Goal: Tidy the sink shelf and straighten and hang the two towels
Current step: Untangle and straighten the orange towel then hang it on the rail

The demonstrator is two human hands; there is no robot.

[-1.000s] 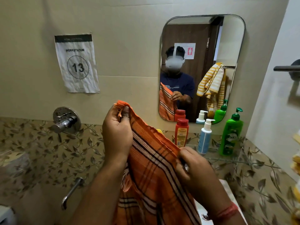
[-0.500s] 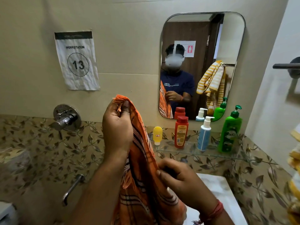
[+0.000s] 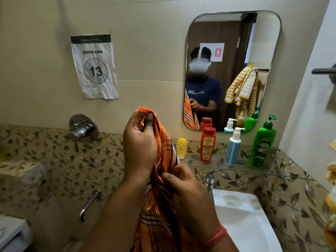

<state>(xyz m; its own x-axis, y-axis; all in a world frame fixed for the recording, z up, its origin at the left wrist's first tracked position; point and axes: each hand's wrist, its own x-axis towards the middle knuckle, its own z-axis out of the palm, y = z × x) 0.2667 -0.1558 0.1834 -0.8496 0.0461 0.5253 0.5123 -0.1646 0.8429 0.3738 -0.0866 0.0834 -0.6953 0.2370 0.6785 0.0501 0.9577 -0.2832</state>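
An orange striped towel (image 3: 163, 211) hangs bunched in front of me. My left hand (image 3: 139, 142) pinches its fringed top corner at chest height. My right hand (image 3: 187, 190) grips the cloth lower down, close under the left hand. Behind them a glass shelf (image 3: 241, 170) carries a small yellow tube (image 3: 181, 148), a red bottle (image 3: 207, 144), a white-and-blue pump bottle (image 3: 233, 146) and a green pump bottle (image 3: 262, 142), all upright. A yellow striped towel (image 3: 331, 182) shows only as a sliver at the right edge; the mirror (image 3: 261, 42) reflects it hanging crumpled.
A white sink (image 3: 245, 220) with a chrome tap (image 3: 210, 180) lies below the shelf. A dark towel bar (image 3: 323, 70) sticks out from the right wall. On the left wall are a chrome mixer valve (image 3: 82, 129), a spout (image 3: 89, 204) and a paper sign (image 3: 94, 66).
My right hand slid down and left along the towel, gathering it from spread flat into a narrow bunch. The left hand kept hold of the top corner. The yellow tube came into sight.
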